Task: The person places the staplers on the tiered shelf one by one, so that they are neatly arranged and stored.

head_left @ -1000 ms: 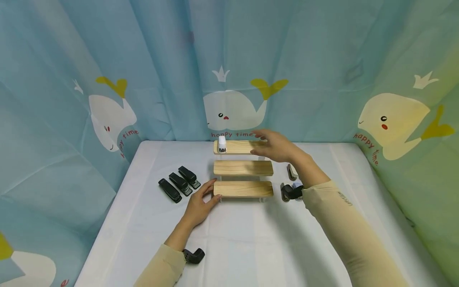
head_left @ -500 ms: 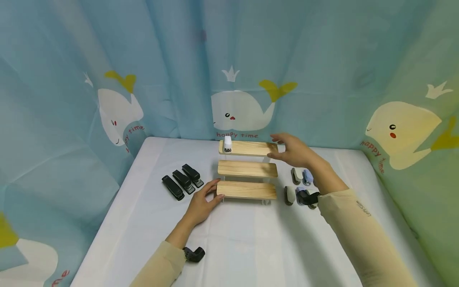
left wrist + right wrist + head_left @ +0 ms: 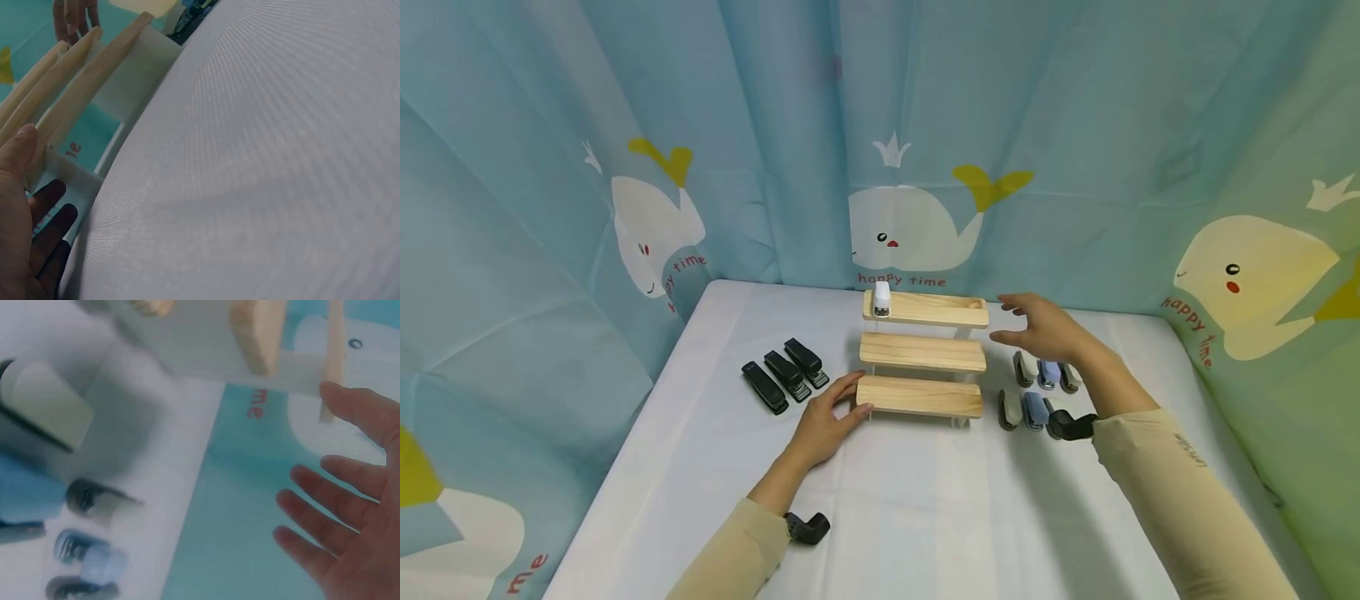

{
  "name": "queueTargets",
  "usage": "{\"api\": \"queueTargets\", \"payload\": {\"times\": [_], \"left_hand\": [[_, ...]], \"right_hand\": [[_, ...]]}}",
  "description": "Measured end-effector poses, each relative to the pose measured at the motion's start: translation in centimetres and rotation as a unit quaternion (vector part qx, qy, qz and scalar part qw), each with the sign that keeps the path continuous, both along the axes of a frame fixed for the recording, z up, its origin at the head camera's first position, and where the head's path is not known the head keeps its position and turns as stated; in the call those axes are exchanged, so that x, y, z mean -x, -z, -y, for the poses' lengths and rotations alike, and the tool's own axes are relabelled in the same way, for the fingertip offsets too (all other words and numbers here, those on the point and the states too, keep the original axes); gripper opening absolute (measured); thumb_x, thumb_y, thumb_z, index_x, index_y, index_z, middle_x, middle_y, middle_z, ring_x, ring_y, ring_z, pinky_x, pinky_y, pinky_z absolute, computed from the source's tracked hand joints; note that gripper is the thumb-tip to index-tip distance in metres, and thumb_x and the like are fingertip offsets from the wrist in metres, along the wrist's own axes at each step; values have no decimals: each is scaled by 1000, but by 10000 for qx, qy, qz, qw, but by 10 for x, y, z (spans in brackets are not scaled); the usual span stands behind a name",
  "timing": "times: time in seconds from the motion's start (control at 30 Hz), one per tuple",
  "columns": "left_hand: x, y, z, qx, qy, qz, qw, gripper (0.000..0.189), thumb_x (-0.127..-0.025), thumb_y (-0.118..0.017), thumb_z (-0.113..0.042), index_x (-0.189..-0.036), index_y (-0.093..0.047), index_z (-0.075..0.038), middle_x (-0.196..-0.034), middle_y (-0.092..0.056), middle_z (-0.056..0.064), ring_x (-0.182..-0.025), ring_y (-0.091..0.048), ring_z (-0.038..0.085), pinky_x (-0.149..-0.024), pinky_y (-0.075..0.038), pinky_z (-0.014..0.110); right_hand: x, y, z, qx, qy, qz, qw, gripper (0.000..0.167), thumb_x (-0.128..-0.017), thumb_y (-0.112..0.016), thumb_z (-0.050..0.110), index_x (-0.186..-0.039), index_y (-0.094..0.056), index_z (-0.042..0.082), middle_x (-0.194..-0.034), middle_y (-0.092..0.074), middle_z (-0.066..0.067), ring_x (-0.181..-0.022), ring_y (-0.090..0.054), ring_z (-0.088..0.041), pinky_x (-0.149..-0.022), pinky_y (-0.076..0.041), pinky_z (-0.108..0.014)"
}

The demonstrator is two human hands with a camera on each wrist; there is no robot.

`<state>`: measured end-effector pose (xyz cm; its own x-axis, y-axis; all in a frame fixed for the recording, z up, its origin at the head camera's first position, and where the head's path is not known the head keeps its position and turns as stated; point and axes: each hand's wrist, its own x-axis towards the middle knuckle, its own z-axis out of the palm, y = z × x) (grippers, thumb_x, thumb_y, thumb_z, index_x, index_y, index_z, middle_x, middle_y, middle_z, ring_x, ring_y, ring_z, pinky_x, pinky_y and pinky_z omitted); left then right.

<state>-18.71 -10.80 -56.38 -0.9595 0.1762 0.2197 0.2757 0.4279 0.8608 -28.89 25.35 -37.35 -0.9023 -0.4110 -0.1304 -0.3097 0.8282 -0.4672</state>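
Note:
My left hand (image 3: 826, 427) holds the left end of the lowest board of a three-tier wooden display stand (image 3: 917, 396), its thumb at the front edge and a finger at the back corner. In the left wrist view, the thumb (image 3: 24, 145) lies against the wood and the other fingers spread beside the clear side leg. A small white stapler (image 3: 882, 300) sits at the left end of the top board. Just off that board's right end, my right hand (image 3: 1047, 328) hovers with loosely extended fingers and nothing in them. The right wrist view shows its palm and spread fingers.
Three black staplers (image 3: 786, 371) lie on the white table (image 3: 880, 517) left of the stand. To its right are several mini staplers (image 3: 1036, 410), white and blue, in two rows, partly under the right forearm. A blue whale-print curtain (image 3: 805, 150) hangs behind the table.
My right hand has moved right, from over the top board to beyond its end, uncovering more mini staplers. The left hand keeps its place on the stand, and the head view has shifted slightly.

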Motion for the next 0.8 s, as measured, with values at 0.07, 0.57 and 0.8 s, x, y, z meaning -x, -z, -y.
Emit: {"api": "queueTargets", "payload": {"times": [0.07, 0.57, 0.8], "left_hand": [[0, 0, 0, 21, 9, 6, 10000, 65, -96, -72, -46, -155, -47, -32, -138, -69, -1, -142, -55, 25, -120, -39, 56], [0, 1, 0, 61, -8, -72, 10000, 65, -97, -72, -45, -155, -47, -30, -137, -70, -1, -143, -53, 27, -120, -38, 58], [0, 0, 0, 26, -6, -83, 10000, 65, -97, -72, -45, -154, -48, -28, -137, -70, -2, -143, -54, 26, -120, -38, 57]], "right_hand": [[1, 4, -5, -77, 38, -7, 10000, 76, -100, -70, 34, -157, -36, -3, -154, -47, -29, -142, -44, -51, -111, -40, -69], [11, 31, -39, -506, 50, 59, 9987, 79, -95, -76, 34, -151, -42, -10, -147, -50, -36, -135, -48, -56, -107, -43, -68], [11, 42, -53, -548, 59, 215, 9982, 74, -95, -76, 28, -150, -44, -11, -145, -52, -36, -134, -48, -57, -107, -43, -69]]}}
